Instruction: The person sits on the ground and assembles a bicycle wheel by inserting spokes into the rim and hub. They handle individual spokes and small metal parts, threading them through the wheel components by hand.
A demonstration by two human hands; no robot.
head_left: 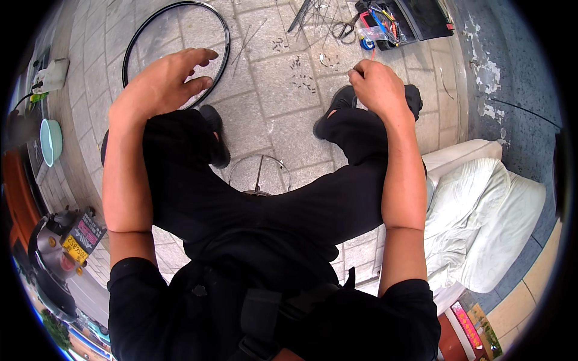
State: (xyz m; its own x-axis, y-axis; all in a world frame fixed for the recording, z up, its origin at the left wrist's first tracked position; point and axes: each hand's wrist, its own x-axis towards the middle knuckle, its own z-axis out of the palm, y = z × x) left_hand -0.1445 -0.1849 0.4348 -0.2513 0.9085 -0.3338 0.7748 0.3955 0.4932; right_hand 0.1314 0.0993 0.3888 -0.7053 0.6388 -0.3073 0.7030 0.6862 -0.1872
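My left hand [171, 81] hovers over the near side of a black wheel rim [228, 48] lying on the paving. Its thumb and fingers are apart, and nothing is between them. My right hand [379, 87] is above my right shoe with its fingers curled in and the thumb against them. Whatever it may hold is hidden. Just beyond it lies a blue tape measure [366, 44], with a thin orange strip close to my knuckles. Several small dark pieces [303, 82] are scattered on the stones between my hands.
Thin metal spokes [319, 21] and black scissors [345, 31] lie beside an open toolbox [412, 27] at the far right. A metal ring [290, 174] stands between my legs. Cloth-covered cushions [469, 222] are at my right; a mint basin [51, 142] and a scooter [57, 259] at left.
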